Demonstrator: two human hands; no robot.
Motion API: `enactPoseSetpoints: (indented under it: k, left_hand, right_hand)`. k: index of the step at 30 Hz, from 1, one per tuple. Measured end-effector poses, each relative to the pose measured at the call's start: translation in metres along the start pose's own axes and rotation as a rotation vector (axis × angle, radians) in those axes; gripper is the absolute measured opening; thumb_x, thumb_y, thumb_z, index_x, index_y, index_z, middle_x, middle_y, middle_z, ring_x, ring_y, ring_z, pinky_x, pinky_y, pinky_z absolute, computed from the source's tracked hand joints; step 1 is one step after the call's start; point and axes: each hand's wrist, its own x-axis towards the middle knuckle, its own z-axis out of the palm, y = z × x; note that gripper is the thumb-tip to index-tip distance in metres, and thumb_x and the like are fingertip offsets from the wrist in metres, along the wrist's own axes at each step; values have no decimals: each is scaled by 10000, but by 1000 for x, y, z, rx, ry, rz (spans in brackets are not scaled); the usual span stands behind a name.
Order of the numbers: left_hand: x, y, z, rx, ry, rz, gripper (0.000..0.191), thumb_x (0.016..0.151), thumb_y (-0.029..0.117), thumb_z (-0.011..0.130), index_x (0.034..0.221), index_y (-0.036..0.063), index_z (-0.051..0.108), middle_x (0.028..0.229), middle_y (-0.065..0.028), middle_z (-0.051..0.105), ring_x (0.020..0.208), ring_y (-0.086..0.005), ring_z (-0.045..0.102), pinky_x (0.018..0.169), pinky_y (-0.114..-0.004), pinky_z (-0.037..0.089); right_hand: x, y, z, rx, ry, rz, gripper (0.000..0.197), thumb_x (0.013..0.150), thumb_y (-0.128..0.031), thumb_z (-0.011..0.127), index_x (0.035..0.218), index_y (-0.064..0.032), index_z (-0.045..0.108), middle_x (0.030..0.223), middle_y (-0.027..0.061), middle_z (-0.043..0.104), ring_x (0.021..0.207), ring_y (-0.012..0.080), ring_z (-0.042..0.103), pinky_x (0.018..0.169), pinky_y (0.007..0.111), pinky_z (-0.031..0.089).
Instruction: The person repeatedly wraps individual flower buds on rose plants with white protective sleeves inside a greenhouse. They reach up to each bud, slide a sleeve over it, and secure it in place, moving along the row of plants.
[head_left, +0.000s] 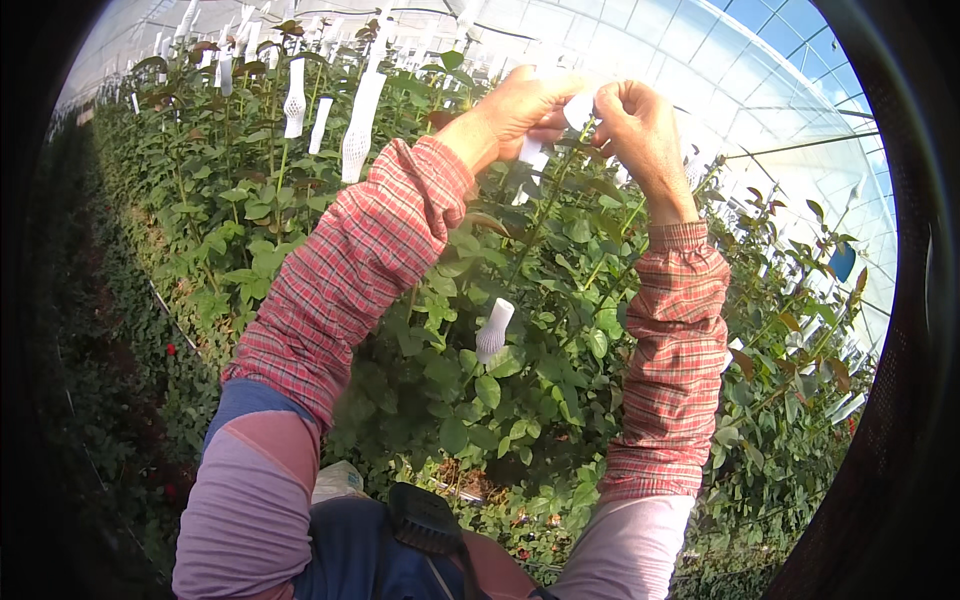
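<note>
Both hands are raised at the top centre, over a tall rose stem (551, 196). A white sleeve (579, 112) sits between them at the stem's top, bright and partly washed out. My left hand (517, 112) has its fingers bent at the sleeve's left side, with more white netting (531, 154) hanging just below them. My right hand (641, 124) pinches at the sleeve's right edge, thumb against forefinger, close to the stem tip. Whatever is inside the sleeve is hidden.
Dense rose bushes (442, 300) fill the bed ahead. White mesh bud nets (360, 127) cover several stems at the left, and another net (495, 331) stands lower in the middle. A blue tag (842, 262) hangs at the right. Greenhouse sheeting (675, 45) rises behind.
</note>
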Motion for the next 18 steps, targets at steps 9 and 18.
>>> enactPoseSetpoints:
  k: [9,18]
  left_hand:
    - [10,4,17,-181,4,-232,114,915,98,702,977,18,650,664,62,482,479,6,348,376,-155,249]
    - [48,-57,23,1012,656,424,262,801,153,715,850,-100,667,725,-225,673,669,-232,657,637,-412,523]
  right_hand:
    - [15,41,-29,803,-229,275,227,928,-207,631,1030,-6,599,793,12,625,676,96,584,616,239,477]
    - [39,63,-5,-299,-73,240,306,886,-143,654,1092,78,698,735,139,682,592,161,657,544,312,534]
